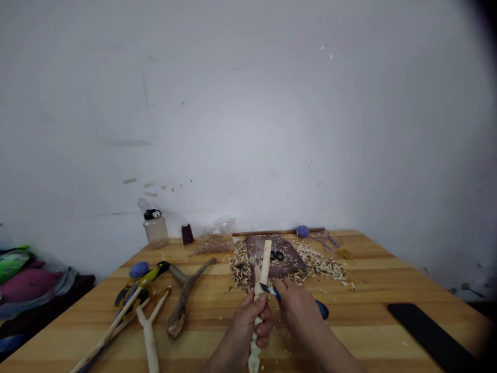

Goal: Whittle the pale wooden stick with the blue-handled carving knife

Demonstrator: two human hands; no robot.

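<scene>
My left hand [250,318] is wrapped around a pale, peeled stick [266,260] with notches carved along its lower part. The stick points up and away, its squared end above my fingers. My right hand [297,305] grips a blue-handled knife [321,309]; its short dark blade [267,289] lies against the stick just above my left thumb. Behind the stick, a dark brown cloth [285,267] carries black-handled scissors [277,255] and scattered shavings. Wood shavings [324,264] are heaped on both sides of the cloth.
On the left of the wooden table [373,331] lie a peeled forked stick [149,336], a bark-covered fork [184,295] and a blue yarn ball [139,269]. A jar [156,232], thread spool [187,234] and plastic bag [215,241] stand near the wall. A black slab [430,334] lies right.
</scene>
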